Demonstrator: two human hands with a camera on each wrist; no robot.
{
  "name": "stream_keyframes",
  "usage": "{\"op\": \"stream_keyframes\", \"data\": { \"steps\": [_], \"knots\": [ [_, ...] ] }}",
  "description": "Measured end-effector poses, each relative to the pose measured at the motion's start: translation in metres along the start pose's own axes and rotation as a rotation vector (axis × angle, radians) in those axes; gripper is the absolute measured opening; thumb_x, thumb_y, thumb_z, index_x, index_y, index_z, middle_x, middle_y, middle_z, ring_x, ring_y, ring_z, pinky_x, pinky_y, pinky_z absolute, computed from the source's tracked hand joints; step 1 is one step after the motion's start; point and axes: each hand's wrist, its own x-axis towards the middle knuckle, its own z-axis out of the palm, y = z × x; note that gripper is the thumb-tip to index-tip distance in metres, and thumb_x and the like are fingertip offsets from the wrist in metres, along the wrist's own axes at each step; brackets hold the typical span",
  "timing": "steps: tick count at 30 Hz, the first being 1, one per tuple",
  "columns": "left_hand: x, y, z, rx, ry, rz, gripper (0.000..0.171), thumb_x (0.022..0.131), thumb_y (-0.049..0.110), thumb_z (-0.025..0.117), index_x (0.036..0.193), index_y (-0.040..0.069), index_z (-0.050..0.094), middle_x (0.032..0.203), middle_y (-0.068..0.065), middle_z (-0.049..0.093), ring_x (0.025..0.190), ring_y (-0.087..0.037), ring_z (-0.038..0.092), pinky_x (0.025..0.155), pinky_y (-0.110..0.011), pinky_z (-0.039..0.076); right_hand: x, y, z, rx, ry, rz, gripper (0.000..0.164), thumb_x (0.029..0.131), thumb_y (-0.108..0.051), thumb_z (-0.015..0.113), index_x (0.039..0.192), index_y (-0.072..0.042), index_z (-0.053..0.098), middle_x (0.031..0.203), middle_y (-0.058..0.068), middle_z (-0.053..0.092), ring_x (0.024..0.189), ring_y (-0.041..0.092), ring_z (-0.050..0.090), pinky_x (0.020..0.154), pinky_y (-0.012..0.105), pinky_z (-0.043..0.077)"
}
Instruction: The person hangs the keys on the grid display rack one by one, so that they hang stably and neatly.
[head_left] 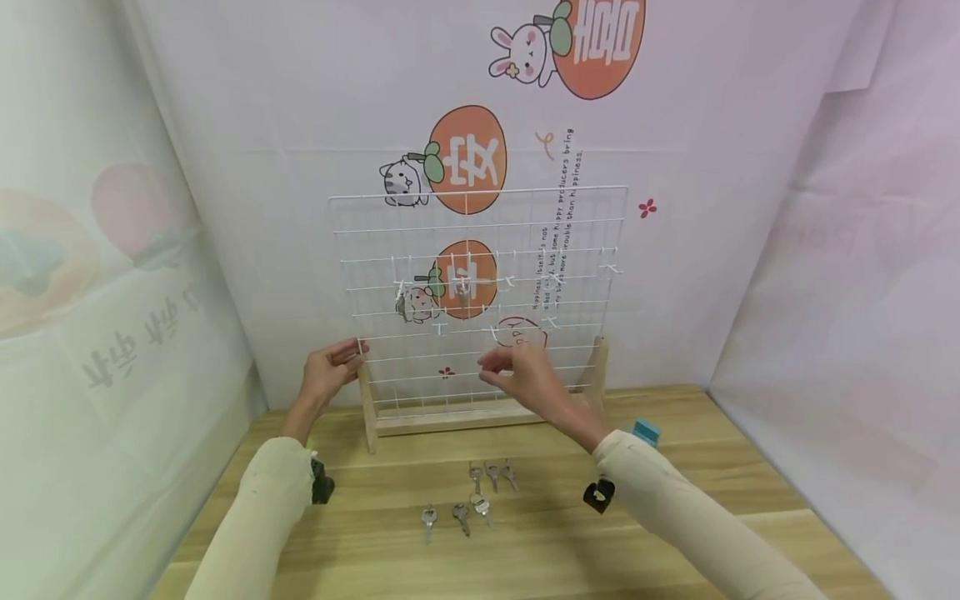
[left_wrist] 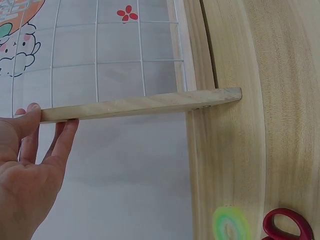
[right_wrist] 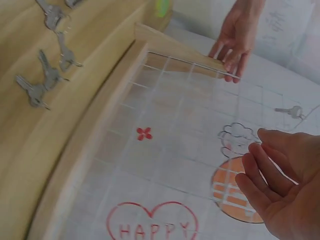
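Observation:
A white wire grid (head_left: 420, 358) stands upright in a wooden base, with several small white hooks (head_left: 508, 283) on it. My left hand (head_left: 330, 371) pinches the upper end of the left wooden upright (left_wrist: 140, 105) between thumb and fingers. In front of the grid, my right hand (head_left: 525, 379) has loosely bent fingers and holds nothing. A key (right_wrist: 296, 111) hangs from the grid beyond the right hand's fingertips. Several metal keys (head_left: 461, 517) lie on the wooden table in front of the rack, some in a row nearer the base.
A light blue block-like object (head_left: 646, 431) sits on the table by the right sleeve. Near the left upright lie a green-yellow ring, like a tape roll (left_wrist: 231, 224), and a red looped handle (left_wrist: 287, 225). A white printed sheet (head_left: 675, 275) covers the walls behind and beside.

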Motion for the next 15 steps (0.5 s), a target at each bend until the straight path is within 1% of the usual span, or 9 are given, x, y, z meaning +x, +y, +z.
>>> {"op": "stream_keyframes", "data": {
  "steps": [4,5,10,12,15],
  "knots": [
    [0.000,-0.001,0.000,-0.001,-0.003,-0.008,0.047,0.104,0.002,0.062,0.150,-0.001,0.051,0.144,-0.020,0.060,0.135,-0.035,0.057,0.105,-0.041,0.055,-0.013,0.012,0.018,0.019,-0.023,0.025,0.013,0.093,-0.011,0.080,0.106,-0.009,0.079,0.098,0.001,0.079,0.088,0.011,0.074,0.078,0.025,0.064],
    [0.001,-0.002,0.000,0.001,-0.005,-0.008,0.048,0.104,0.002,0.062,0.150,-0.001,0.051,0.144,-0.020,0.060,0.135,-0.035,0.057,0.105,-0.041,0.055,-0.016,0.015,0.023,0.026,-0.022,0.018,0.012,0.093,-0.009,0.080,0.105,-0.008,0.079,0.097,0.002,0.079,0.087,0.012,0.074,0.077,0.025,0.064],
    [0.002,-0.003,-0.001,-0.003,-0.002,-0.020,0.048,0.103,0.002,0.063,0.150,0.000,0.051,0.144,-0.019,0.060,0.134,-0.034,0.058,0.104,-0.040,0.056,-0.029,0.029,0.047,0.052,-0.027,-0.015,0.011,0.090,-0.004,0.082,0.100,-0.003,0.079,0.094,0.008,0.078,0.084,0.018,0.075,0.077,0.034,0.066],
    [0.002,-0.002,-0.001,-0.001,-0.002,-0.025,0.048,0.103,0.002,0.063,0.150,0.000,0.051,0.144,-0.019,0.060,0.134,-0.034,0.058,0.103,-0.039,0.056,-0.034,0.034,0.057,0.053,-0.046,0.007,0.011,0.090,-0.005,0.081,0.101,-0.003,0.078,0.094,0.008,0.078,0.085,0.019,0.075,0.078,0.034,0.066],
    [0.004,-0.001,-0.001,-0.001,-0.004,-0.028,0.048,0.104,0.002,0.062,0.151,0.000,0.051,0.144,-0.019,0.060,0.135,-0.034,0.057,0.102,-0.037,0.057,-0.043,0.042,0.070,0.046,-0.083,0.054,0.010,0.091,-0.006,0.080,0.101,-0.004,0.078,0.095,0.007,0.078,0.085,0.018,0.074,0.075,0.028,0.065]
  ]
}}
